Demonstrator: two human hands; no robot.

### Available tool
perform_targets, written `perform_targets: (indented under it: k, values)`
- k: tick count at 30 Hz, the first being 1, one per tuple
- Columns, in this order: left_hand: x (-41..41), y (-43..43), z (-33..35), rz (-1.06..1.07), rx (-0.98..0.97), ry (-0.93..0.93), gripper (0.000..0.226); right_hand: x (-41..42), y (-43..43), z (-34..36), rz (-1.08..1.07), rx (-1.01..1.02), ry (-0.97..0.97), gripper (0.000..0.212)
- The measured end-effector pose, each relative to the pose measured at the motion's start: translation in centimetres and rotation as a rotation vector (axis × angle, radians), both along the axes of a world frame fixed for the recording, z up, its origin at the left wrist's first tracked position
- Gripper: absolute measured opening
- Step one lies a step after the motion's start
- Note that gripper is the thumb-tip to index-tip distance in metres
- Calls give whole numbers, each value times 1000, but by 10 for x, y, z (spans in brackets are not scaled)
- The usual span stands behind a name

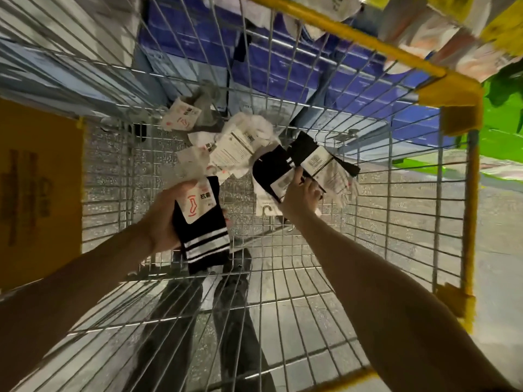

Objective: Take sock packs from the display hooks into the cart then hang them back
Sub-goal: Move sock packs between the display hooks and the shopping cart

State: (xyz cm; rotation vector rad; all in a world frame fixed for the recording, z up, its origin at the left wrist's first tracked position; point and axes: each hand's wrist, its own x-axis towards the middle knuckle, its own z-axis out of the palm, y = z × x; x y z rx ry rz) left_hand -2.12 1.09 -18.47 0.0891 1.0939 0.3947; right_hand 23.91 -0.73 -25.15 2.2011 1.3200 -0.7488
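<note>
I look down into a wire cart point(390, 193) with a yellow rim. My left hand point(165, 219) grips a black sock pack with white stripes point(202, 230) by its white label, held above the cart floor. My right hand point(301, 193) reaches deeper and pinches a black sock pack point(308, 157) with a barcode label. Another black pack point(268, 172) lies right beside it. White sock packs point(240, 142) and a grey sock pack point(189, 114) lie in a loose pile at the cart's far end.
Blue boxes point(283, 60) are stacked beyond the cart's far wall. Packaged goods point(452, 32) hang at the top right. A yellow panel point(36, 188) stands at the left and a green surface point(501, 120) at the right. My legs point(220, 306) show through the cart floor.
</note>
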Motion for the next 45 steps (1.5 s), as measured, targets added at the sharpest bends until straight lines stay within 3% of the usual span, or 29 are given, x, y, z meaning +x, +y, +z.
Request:
perform_targets:
  k: [2, 4, 7, 10, 13, 15, 18, 20, 24, 27, 30, 33, 35, 39, 41, 43, 45]
  values:
    - [2, 4, -1, 10, 9, 43, 46, 7, -2, 1, 92, 31, -7, 109]
    - [4, 5, -1, 10, -3, 83, 44, 12, -7, 5, 66, 83, 122, 112]
    - [5, 4, 1, 7, 19, 186, 25, 2, -11, 32, -293, 107, 568, 110]
    - [4, 6, 3, -40, 84, 399, 11, -12, -6, 69, -534, -53, 874, 76]
    - [-2, 13, 10, -118, 181, 555, 18, -13, 5, 102, -405, -344, 964, 33]
    - [-3, 17, 18, -164, 296, 512, 9, -18, 11, 113, -250, -604, 929, 37]
    - [5, 15, 42, -377, 444, 372, 12, -43, 22, 109, -197, -927, 851, 41]
    - [12, 9, 59, -613, 555, 284, 9, -55, 29, 100, -254, -949, 835, 32]
    - [26, -1, 85, -736, 631, -13, 30, -51, 38, 94, -601, -1039, 1106, 45]
    - [19, -1, 66, -807, 690, -71, 28, -38, 28, 98, -788, -866, 1296, 23]
    - [16, -11, 45, -878, 721, -23, 40, -26, 9, 97, -968, -718, 1376, 19]
    - [28, -25, 37, -924, 672, 35, 90, -18, -10, 80, -1076, -661, 1425, 50]
    - [38, -36, 27, -868, 638, 35, 102, -13, -15, 73, -1097, -641, 1447, 52]
    - [46, -33, 19, -632, 515, 225, 50, 7, -14, 65, -1279, -498, 1328, 42]
    - [45, -25, 14, -555, 447, 291, 27, 21, -11, 54, -1433, -238, 1186, 43]
    - [42, -17, 11, -582, 465, 347, 9, 35, -10, 43, -1576, 127, 924, 30]
    - [44, -7, 10, -604, 459, 383, 7, 48, -13, 37, -1724, 388, 723, 25]
